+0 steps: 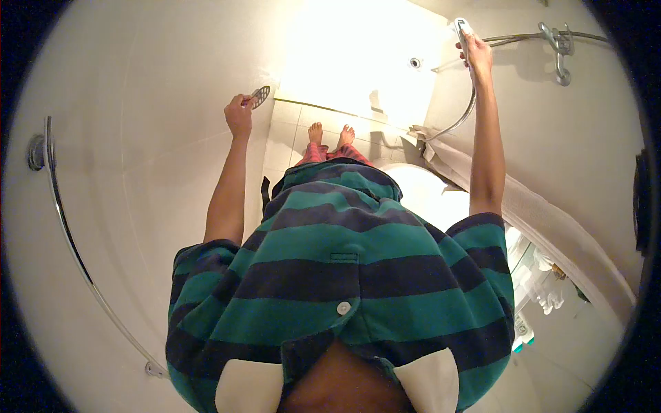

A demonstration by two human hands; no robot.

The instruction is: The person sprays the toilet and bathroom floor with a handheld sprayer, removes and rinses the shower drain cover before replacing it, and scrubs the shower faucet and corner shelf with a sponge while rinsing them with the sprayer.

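1. Head view, left hand (239, 115): fingers closed in a pinch on the slotted disc (261, 97), held near the wall (158, 131), left of the bright tray (344, 62).
2. Head view, right hand (478, 56): fingers wrapped around the shower handset (462, 32), its head raised past the knuckles; exact finger gap cannot be told. The round drain (414, 62) lies between both hands, nearer the right.

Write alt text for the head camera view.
Seen from above in a bathroom, a barefoot person's left hand holds a slotted metal disc and the right hand a handheld shower head. Ahead is a brightly lit white bathing area with a round drain; the person wears a green-and-dark striped shirt.
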